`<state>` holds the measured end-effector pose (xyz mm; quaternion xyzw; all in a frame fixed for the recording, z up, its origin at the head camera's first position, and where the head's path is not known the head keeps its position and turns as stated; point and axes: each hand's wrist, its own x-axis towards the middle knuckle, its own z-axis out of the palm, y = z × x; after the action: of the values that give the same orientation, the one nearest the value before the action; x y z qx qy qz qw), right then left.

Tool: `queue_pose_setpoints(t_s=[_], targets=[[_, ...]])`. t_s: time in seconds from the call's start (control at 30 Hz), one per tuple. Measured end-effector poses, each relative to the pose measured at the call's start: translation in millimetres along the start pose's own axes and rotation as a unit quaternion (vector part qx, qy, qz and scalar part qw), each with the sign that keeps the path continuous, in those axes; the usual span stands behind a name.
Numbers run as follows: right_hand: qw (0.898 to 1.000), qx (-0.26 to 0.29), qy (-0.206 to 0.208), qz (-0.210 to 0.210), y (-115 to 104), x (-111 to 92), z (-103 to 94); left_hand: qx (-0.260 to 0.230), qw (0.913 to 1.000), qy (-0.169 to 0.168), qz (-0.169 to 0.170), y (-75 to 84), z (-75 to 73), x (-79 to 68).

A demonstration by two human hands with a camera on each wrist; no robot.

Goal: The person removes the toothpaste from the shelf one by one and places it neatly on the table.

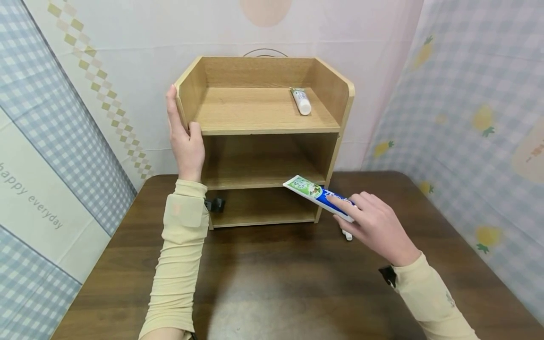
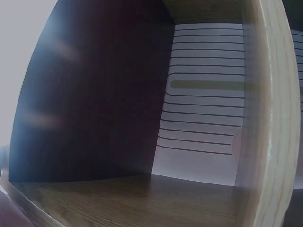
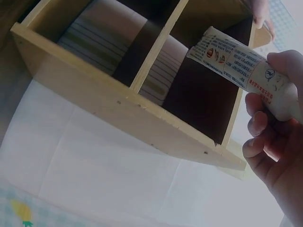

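My right hand pinches a blue, green and white toothpaste tube between thumb and fingers. Its flat end points up and left, toward the shelf's middle level. In the right wrist view the tube's printed white back faces the camera. With the thumb at the front edge and fingers along the outside, my left hand holds the left side panel of a wooden shelf unit. Another toothpaste tube, mostly white, lies on the top level at the right.
Below the right hand a small white end of an object shows on the dark wooden table; its rest is hidden. Patterned cloth hangs behind and beside the table. The shelf unit has two lower levels with an open front.
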<state>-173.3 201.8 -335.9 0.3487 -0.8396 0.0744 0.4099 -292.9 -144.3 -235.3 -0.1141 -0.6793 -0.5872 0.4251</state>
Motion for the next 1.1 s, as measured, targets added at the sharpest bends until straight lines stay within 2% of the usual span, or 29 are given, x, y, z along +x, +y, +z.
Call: queue_pose_setpoints(t_s=[0.13, 0.43, 0.9, 1.1], targets=[[1.000, -0.018, -0.003, 0.000, 2, -7, -5.0, 0.005, 1.0000, 0.002, 0.002, -0.8, 0.2, 0.3], [0.999, -0.036, 0.038, -0.005, 7, -24, -12.1, 0.002, 1.0000, 0.002, 0.001, -1.2, 0.1, 1.2], [0.998, -0.054, 0.015, 0.012, 16, -58, -11.1, -0.003, 1.0000, 0.003, 0.001, -4.5, -1.0, 1.8], [0.998, -0.062, 0.008, 0.015, 19, -67, -10.2, -0.007, 0.9998, 0.007, 0.015, -8.5, -0.1, 2.3]])
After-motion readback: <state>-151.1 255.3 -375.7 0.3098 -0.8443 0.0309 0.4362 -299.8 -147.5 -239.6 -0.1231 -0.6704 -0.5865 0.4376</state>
